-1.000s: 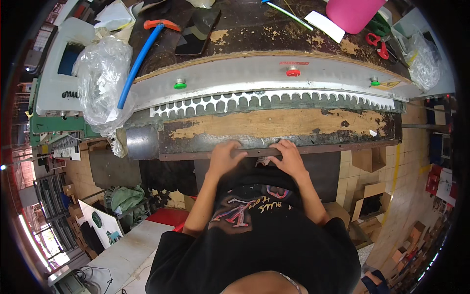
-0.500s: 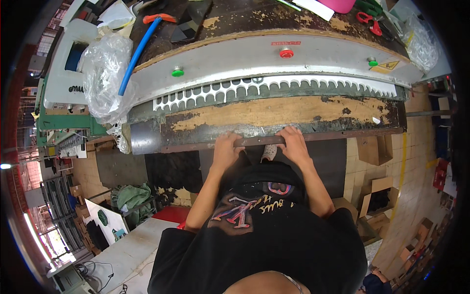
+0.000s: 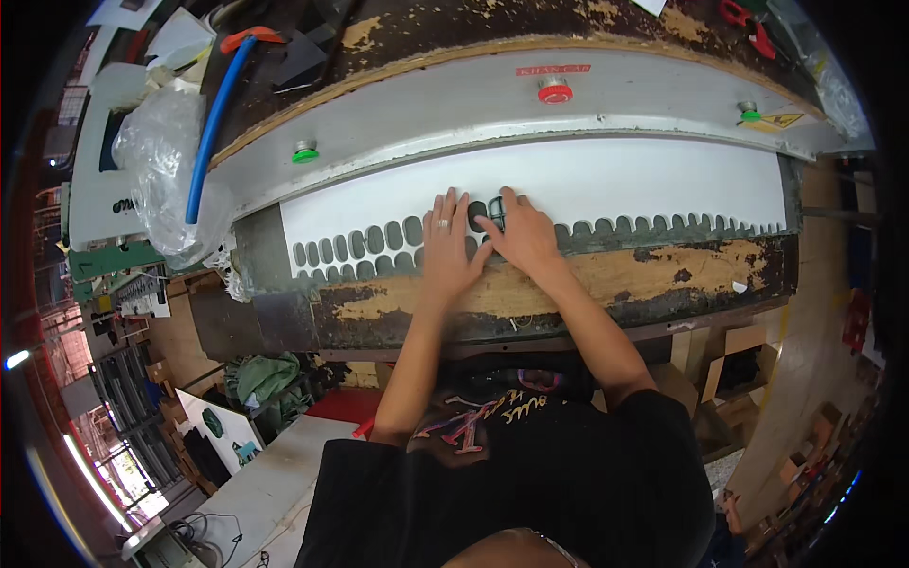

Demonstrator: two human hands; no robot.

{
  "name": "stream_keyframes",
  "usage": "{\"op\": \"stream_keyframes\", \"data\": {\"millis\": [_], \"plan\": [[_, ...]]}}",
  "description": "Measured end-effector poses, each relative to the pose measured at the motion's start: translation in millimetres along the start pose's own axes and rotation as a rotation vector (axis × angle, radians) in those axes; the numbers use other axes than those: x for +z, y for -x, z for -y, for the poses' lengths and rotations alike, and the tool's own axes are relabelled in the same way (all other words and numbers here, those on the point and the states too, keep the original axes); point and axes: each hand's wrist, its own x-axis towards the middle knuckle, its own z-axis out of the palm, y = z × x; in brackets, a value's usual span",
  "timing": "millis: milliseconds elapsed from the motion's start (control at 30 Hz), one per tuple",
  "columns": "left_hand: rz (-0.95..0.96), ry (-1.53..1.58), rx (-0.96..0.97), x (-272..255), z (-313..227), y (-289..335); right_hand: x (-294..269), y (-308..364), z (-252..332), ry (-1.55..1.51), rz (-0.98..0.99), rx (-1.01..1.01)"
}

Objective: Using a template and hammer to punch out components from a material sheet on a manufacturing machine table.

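Observation:
A white sheet (image 3: pixel 653 180) lies across the dark bed under the machine's grey beam. Rows of oval cut-outs run along its near side, and its near edge is scalloped. My left hand (image 3: pixel 449 251) rests flat on the sheet among the holes, fingers stretched forward, a ring on one of them. Beside it, my right hand (image 3: pixel 526 237) has its thumb and fingers around a small dark green oval cutting die (image 3: pixel 497 209), which sits on the sheet next to an oval hole. The fingers partly hide the die.
The grey beam (image 3: pixel 426 114) spans the far side, with a red button (image 3: pixel 555 92) and green buttons (image 3: pixel 304 151) (image 3: pixel 750 113). A blue-handled hammer-like tool (image 3: pixel 216 133) leans by a clear plastic bag (image 3: pixel 170 180). Red scissors (image 3: pixel 748 28) lie far right. A worn wooden ledge (image 3: pixel 587 275) runs in front.
Both hands have left the ledge's front edge and reached forward onto the sheet. The sheet now shows much more of its white surface, and my right hand has reached the die.

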Motion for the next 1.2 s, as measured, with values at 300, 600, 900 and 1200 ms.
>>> {"op": "stream_keyframes", "data": {"millis": [300, 600, 900, 1200], "plan": [[0.033, 0.090, -0.061, 18.4, 8.3, -12.2, -5.6, 35.8, -66.6, -0.808, 0.050, 0.301], [-0.121, -0.251, -0.137, 47.7, -41.4, -30.5, 7.4, 90.5, -79.4, -1.608, -0.151, 0.367], [0.059, 0.202, -0.313, 46.3, -33.9, -26.3, 2.1, 83.4, -64.5, -1.572, -0.101, 0.274], [-0.287, 0.753, -0.307, 41.3, -116.7, -15.5, 11.3, 91.9, -41.3, -1.199, -0.034, 0.269]]}}
